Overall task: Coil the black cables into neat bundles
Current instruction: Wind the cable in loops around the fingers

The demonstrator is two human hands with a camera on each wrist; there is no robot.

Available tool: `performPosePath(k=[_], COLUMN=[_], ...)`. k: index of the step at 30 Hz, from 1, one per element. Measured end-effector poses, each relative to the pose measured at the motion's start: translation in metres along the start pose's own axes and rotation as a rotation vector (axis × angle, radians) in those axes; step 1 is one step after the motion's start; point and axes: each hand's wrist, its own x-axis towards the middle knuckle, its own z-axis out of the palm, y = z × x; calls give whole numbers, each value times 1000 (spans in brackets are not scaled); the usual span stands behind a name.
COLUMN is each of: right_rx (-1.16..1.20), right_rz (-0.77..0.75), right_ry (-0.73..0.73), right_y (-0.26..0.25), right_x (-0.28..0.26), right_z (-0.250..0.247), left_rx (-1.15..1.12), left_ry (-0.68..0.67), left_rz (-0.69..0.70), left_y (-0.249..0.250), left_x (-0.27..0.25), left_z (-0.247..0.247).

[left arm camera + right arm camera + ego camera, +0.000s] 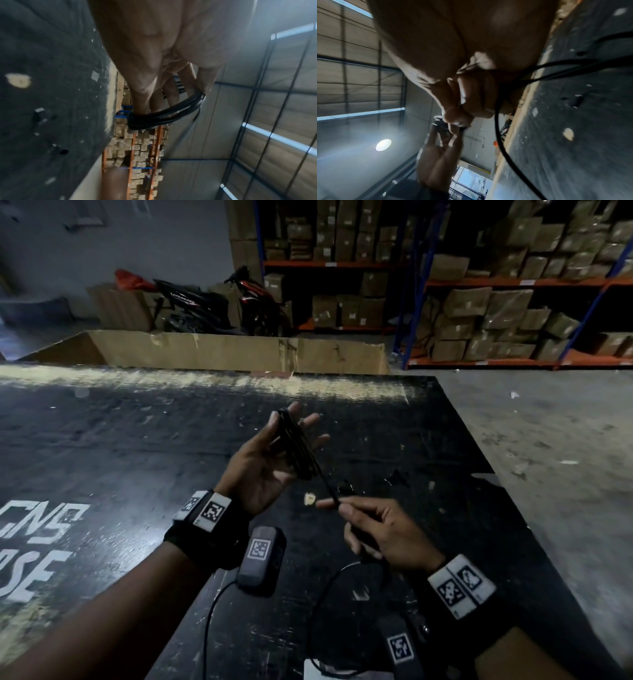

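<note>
The winding step is under way: one black cable is part-coiled and its loose run is being fed on. At centre-left of the head view the left hand [270, 460] is raised palm-up over the black table [102, 440], fingers straight and spread, with the coil [296, 448] looped around them; the left wrist view shows several tight turns wrapped across the fingers. Just right of it, lower in the frame, the right hand [380, 534] pinches the cable tail [330, 491] between thumb and forefinger, the other fingers curled, and the strand runs taut from the coil to that pinch. Below the right hand the remaining cable [329, 583] hangs down toward the bottom edge. The next move likely calls for carrying the pinched strand around the left fingers, keeping tension even so the new turn lies beside the others without crossing. The cable looks thin, glossy and pliable.
</note>
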Motion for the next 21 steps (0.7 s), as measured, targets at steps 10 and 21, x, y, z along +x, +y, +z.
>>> performPosePath(k=[10,21], right_rx=[-102,-665], right_rz=[178,123], right_ry=[137,153], right_y=[36,-62], right_x=[19,61], right_z=[-19,-61], left_rx=[-118,467], left_ry=[-406,-425], left_rz=[-111,-339], left_y=[14,-40], left_x=[-14,-34], left_z=[23,18])
